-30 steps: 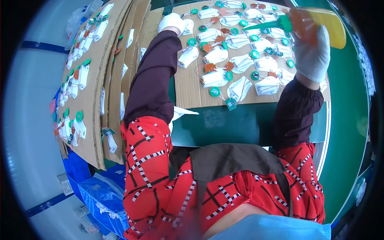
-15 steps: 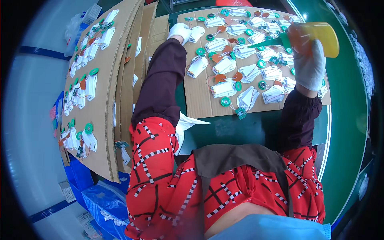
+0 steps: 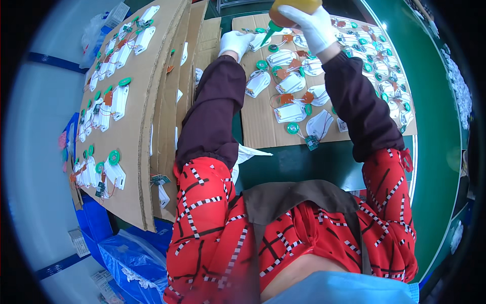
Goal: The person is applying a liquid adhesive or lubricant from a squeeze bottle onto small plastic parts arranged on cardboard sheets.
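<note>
White-gloved, my right hand grips an amber squeeze bottle, tilted with its green nozzle pointing down and to the left. The nozzle's tip is over a white plastic housing at the far left of a cardboard sheet; I cannot tell whether it touches. My left hand, also gloved, is closed at this housing's left edge, fingertips on it. Around them lie rows of similar housings with green round discs, orange film pieces and thin wires. My right forearm hides part of the rows.
Stacked cardboard sheets with more housings stand tilted at the left. Below them is a blue bin lined with blue plastic. A white cloth lies on the green table by my left sleeve.
My right hand has swung left and away from me with the bottle, bringing the nozzle from the middle rows to the housing at my left hand. The left hand has stayed beside that housing.
</note>
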A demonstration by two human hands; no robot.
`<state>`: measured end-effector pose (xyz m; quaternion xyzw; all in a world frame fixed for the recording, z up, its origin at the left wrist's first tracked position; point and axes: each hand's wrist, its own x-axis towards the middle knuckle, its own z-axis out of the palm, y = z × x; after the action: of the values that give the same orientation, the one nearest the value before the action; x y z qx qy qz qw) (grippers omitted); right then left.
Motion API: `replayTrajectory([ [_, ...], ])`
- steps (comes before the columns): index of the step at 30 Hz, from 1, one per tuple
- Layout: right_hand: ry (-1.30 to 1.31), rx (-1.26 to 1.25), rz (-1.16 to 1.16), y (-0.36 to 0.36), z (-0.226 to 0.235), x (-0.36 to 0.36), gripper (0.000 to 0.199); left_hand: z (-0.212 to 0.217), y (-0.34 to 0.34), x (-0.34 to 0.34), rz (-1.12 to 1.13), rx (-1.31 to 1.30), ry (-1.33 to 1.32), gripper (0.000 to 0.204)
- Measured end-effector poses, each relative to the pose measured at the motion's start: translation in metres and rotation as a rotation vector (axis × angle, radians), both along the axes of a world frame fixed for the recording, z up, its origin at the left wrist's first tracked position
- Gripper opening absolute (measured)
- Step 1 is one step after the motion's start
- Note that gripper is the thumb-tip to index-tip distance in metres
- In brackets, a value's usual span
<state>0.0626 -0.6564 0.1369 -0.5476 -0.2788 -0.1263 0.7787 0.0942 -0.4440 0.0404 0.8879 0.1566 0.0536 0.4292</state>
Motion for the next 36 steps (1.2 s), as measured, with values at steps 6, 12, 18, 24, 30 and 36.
replayTrajectory([
  [6, 0.004, -0.181, -0.058, 0.023, -0.024, 0.032, 0.062, -0.005, 0.005, -0.006, 0.083, 0.179, -0.041, 0.022],
  [12, 0.049, -0.155, 0.025, 0.039, -0.032, 0.041, 0.062, -0.011, 0.011, -0.008, 0.121, -0.104, -0.048, 0.01],
  [18, 0.013, -0.116, 0.037, 0.056, -0.032, 0.041, 0.061, -0.012, 0.018, -0.01, 0.141, -0.37, -0.044, 0.016],
  [24, 0.025, -0.183, 0.004, 0.058, -0.035, 0.041, 0.062, -0.013, 0.017, -0.005, 0.122, -0.358, -0.025, 0.019],
  [30, -0.021, -0.204, 0.067, 0.064, -0.032, 0.034, 0.061, -0.017, 0.024, -0.003, 0.104, -0.309, -0.014, 0.02],
  [36, -0.072, -0.273, 0.077, 0.057, -0.033, 0.032, 0.062, -0.016, 0.022, -0.003, 0.097, -0.33, -0.017, 0.018],
])
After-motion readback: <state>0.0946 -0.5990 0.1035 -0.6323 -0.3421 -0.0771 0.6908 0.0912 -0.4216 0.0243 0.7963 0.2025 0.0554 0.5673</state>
